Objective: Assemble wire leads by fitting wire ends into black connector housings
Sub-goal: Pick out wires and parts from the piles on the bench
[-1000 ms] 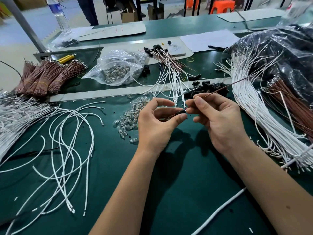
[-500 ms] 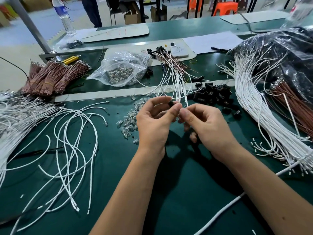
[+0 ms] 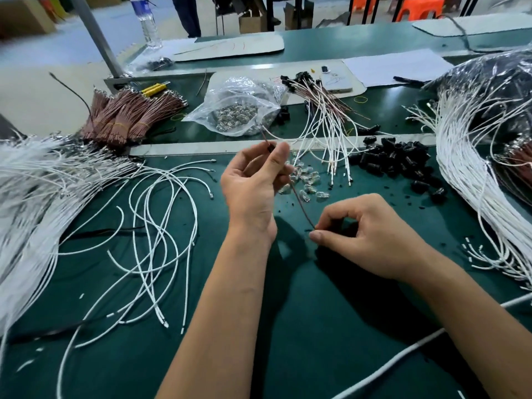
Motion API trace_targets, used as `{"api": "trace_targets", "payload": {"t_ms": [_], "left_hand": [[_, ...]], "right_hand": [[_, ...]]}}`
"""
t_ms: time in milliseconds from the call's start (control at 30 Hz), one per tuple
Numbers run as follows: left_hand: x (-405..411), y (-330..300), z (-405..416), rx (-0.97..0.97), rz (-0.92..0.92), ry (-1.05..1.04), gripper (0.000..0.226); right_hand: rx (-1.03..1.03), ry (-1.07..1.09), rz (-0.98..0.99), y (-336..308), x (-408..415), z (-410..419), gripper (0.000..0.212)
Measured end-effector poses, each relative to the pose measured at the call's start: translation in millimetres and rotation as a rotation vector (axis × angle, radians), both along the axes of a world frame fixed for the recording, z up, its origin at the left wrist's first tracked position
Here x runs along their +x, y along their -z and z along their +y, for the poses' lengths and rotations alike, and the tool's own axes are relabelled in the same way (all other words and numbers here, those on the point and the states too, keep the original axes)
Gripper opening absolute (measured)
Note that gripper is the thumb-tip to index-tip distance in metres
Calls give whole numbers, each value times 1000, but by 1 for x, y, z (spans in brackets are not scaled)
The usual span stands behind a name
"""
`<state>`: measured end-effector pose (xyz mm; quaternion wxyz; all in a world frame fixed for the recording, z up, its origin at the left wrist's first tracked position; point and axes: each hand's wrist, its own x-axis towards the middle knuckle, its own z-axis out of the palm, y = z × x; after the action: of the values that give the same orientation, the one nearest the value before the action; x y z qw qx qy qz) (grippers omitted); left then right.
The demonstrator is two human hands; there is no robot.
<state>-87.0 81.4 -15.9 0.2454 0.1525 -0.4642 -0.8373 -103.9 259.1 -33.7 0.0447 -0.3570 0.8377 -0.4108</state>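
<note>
Your bench is a green-matted table (image 3: 331, 326). At ten o'clock on it lie loose white wires (image 3: 161, 226), with a thick white bundle (image 3: 26, 197) at nine. Brown wire bundles (image 3: 126, 116) sit at eleven, a clear bag of metal terminals (image 3: 239, 108) at twelve, black connector housings (image 3: 397, 161) at one, and more white wires (image 3: 475, 168) at two to three.

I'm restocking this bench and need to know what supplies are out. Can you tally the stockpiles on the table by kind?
Brown wire bundles: 2
White wire heaps: 2
Black housing piles: 1
Bags of metal parts: 1
Clear bulb piles: 1
Total: 7 stockpiles
</note>
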Motion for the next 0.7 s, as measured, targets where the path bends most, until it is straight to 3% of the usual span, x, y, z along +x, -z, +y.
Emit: {"api": "trace_targets", "payload": {"t_ms": [200, 300, 433, 567, 700], "left_hand": [[21, -10, -45, -51, -100, -218, 19], [39, -11, -81, -36, -94, -355, 20], [68, -4, -119, -9, -10, -476, 20], [92, 7, -152, 13, 61, -435, 16], [98, 14, -166, 152, 168, -362, 14]], "right_hand": [[53, 62, 34, -9, 11, -28, 34], [191, 113, 107, -14, 21, -69, 41], [370, 67, 19, -17, 45, -142, 52], [458, 29, 22, -26, 69, -182, 60], [514, -12, 65, -27, 77, -188, 41]]}}
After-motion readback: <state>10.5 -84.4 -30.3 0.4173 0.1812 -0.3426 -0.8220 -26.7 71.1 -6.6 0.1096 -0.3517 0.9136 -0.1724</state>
